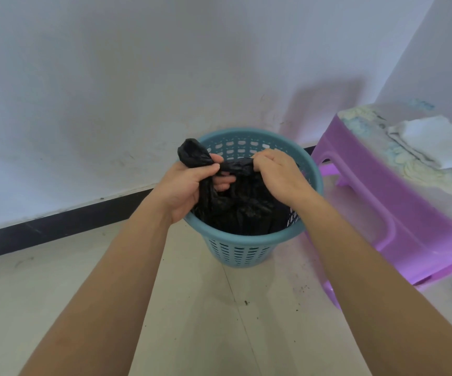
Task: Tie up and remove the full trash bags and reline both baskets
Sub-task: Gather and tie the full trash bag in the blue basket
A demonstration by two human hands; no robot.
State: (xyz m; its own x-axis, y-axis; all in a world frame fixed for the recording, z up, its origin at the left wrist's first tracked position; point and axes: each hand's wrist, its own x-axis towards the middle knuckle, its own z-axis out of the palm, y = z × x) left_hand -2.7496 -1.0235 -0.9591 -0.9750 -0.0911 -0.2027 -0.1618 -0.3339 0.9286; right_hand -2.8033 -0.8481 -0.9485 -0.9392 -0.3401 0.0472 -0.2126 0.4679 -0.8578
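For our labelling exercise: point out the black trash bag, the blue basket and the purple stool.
black trash bag [246, 207], head view, crumpled body.
blue basket [235, 253], head view, slotted front wall.
purple stool [409, 213], head view, side panel.

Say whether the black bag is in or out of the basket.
In: bag sits inside basket; left hand and right hand grip its top.

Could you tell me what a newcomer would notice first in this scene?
At centre, the left hand and right hand grip the gathered top of a black trash bag inside a teal basket by the wall. On the right stands a bright purple stool with a white cloth on top.
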